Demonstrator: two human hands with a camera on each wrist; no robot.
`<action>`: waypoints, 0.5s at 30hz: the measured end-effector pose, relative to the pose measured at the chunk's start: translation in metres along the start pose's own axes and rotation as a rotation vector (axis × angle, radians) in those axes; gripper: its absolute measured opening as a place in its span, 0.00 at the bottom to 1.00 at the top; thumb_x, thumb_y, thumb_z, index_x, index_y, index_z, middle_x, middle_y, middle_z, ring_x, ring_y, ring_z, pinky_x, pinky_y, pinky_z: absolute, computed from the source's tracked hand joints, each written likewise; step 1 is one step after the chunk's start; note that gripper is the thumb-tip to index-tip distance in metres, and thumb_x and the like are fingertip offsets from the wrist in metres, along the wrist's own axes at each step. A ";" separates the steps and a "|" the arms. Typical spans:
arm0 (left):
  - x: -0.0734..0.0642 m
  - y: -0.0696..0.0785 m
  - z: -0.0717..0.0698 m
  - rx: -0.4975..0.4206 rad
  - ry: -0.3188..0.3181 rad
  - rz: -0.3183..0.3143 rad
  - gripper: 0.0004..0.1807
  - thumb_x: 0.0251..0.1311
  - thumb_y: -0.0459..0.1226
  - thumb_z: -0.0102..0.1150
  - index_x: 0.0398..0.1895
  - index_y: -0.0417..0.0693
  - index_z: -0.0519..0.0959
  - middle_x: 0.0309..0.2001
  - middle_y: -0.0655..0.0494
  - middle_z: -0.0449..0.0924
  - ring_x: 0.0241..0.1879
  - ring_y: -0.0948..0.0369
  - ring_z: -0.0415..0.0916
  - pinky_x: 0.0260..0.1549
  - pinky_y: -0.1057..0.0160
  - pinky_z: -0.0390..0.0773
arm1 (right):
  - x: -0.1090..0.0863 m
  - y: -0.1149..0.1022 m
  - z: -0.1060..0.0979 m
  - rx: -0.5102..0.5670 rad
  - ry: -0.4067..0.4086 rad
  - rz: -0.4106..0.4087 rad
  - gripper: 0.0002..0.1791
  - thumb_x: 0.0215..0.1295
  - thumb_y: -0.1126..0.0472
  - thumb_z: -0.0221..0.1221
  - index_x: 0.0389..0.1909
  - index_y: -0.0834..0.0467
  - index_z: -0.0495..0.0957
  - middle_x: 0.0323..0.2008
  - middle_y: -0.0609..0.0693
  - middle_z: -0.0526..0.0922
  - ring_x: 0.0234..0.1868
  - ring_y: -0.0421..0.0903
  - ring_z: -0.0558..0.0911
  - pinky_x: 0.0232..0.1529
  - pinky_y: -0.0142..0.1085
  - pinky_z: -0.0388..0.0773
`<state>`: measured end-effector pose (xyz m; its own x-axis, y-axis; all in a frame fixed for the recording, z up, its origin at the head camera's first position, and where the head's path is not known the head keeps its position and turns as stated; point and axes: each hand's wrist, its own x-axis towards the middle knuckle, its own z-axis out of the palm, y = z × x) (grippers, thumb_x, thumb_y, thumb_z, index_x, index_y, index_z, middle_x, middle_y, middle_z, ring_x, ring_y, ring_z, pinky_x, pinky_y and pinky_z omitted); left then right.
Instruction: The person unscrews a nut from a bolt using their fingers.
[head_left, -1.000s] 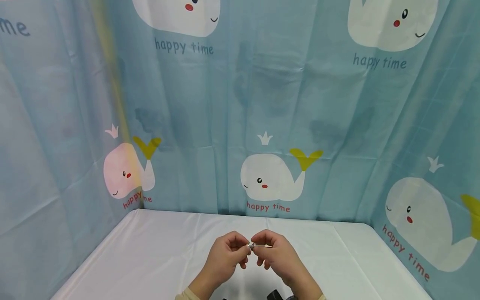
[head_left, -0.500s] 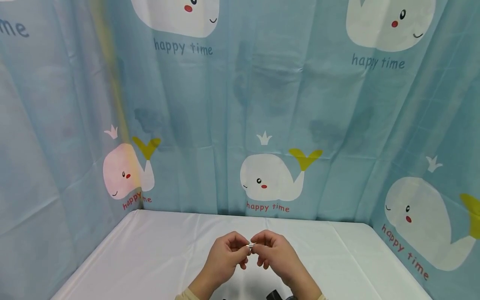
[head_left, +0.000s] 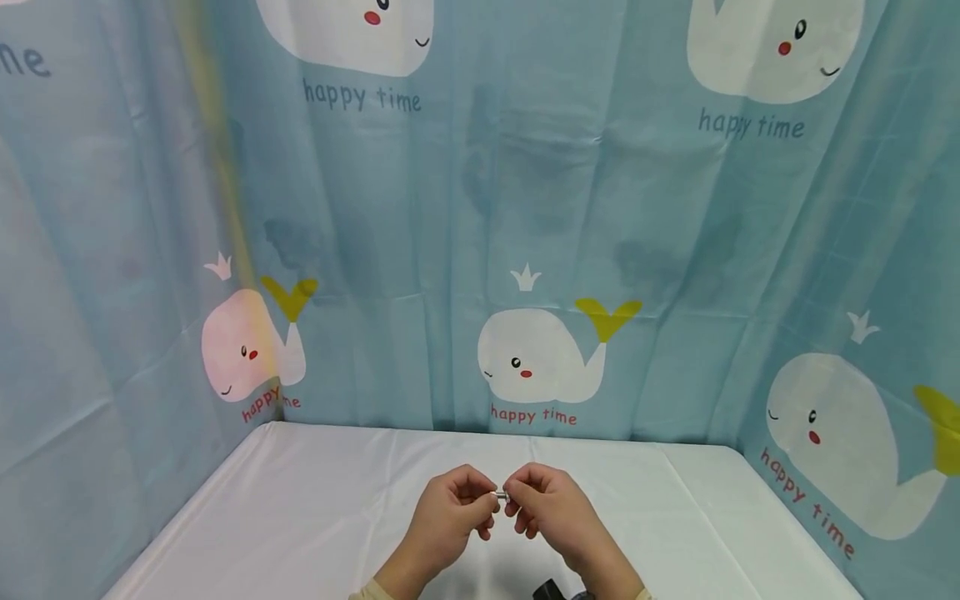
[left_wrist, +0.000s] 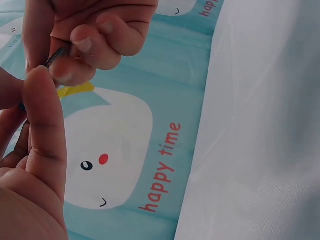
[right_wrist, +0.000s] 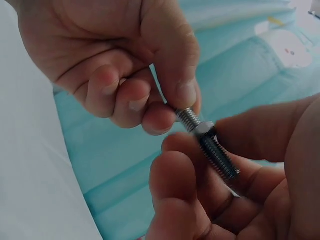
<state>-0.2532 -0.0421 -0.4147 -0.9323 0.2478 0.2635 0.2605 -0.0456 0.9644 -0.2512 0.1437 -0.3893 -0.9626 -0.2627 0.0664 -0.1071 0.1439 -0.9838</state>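
Observation:
Both hands meet above the white table [head_left: 300, 517], low in the head view. Between them is a small threaded metal bolt [head_left: 502, 497] [right_wrist: 214, 152] with a hex nut [right_wrist: 204, 129] on its shaft. My left hand [head_left: 489, 495] pinches one end of the bolt between thumb [right_wrist: 182, 90] and curled fingers. My right hand [head_left: 513, 498] holds the other end, its fingertips [right_wrist: 172, 172] lying against the shaft just below the nut. In the left wrist view only a dark sliver of the bolt [left_wrist: 55, 54] shows between the fingers.
A blue curtain [head_left: 420, 250] printed with white whales and "happy time" closes the table in at the back and on both sides. The white cloth runs to the curtain's foot. A dark wrist-mounted device [head_left: 550, 590] shows at the bottom edge.
The right fingers have closed over the bolt's right end, which showed a second ago. Both hands stay in the same spot.

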 end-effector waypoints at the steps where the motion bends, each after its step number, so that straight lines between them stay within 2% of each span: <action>1: 0.000 0.000 0.000 -0.003 -0.001 0.001 0.04 0.60 0.28 0.61 0.37 0.36 0.79 0.28 0.46 0.81 0.23 0.59 0.77 0.24 0.60 0.84 | 0.000 -0.001 0.000 -0.007 0.003 -0.005 0.10 0.70 0.59 0.60 0.40 0.63 0.80 0.30 0.54 0.81 0.23 0.47 0.77 0.23 0.35 0.76; 4: 0.002 0.002 -0.001 -0.004 0.002 0.006 0.04 0.61 0.28 0.60 0.38 0.35 0.79 0.29 0.46 0.82 0.23 0.58 0.77 0.25 0.60 0.84 | 0.000 -0.006 -0.001 -0.018 0.017 -0.020 0.09 0.66 0.61 0.61 0.43 0.63 0.79 0.35 0.54 0.81 0.25 0.49 0.79 0.25 0.36 0.77; 6: 0.003 0.003 -0.001 0.002 0.008 0.005 0.05 0.61 0.28 0.60 0.38 0.34 0.79 0.30 0.46 0.82 0.23 0.58 0.77 0.25 0.60 0.84 | 0.000 -0.007 -0.002 -0.018 0.025 -0.020 0.11 0.67 0.60 0.61 0.44 0.63 0.79 0.36 0.54 0.81 0.26 0.49 0.79 0.26 0.37 0.77; 11: -0.001 0.003 -0.001 0.005 0.018 -0.024 0.04 0.61 0.29 0.61 0.38 0.36 0.80 0.29 0.47 0.82 0.23 0.58 0.77 0.24 0.60 0.84 | -0.001 -0.004 0.000 -0.001 0.002 0.008 0.14 0.73 0.53 0.58 0.41 0.63 0.79 0.30 0.55 0.81 0.24 0.47 0.78 0.25 0.36 0.77; 15: -0.002 0.004 -0.001 0.008 0.020 -0.017 0.04 0.60 0.29 0.61 0.37 0.37 0.80 0.28 0.48 0.82 0.22 0.59 0.77 0.24 0.60 0.83 | -0.001 -0.003 0.001 -0.013 -0.012 -0.005 0.14 0.73 0.54 0.57 0.39 0.63 0.79 0.28 0.55 0.82 0.23 0.46 0.77 0.24 0.35 0.76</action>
<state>-0.2508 -0.0432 -0.4110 -0.9413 0.2295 0.2474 0.2464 -0.0336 0.9686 -0.2492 0.1426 -0.3868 -0.9591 -0.2745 0.0697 -0.1156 0.1548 -0.9812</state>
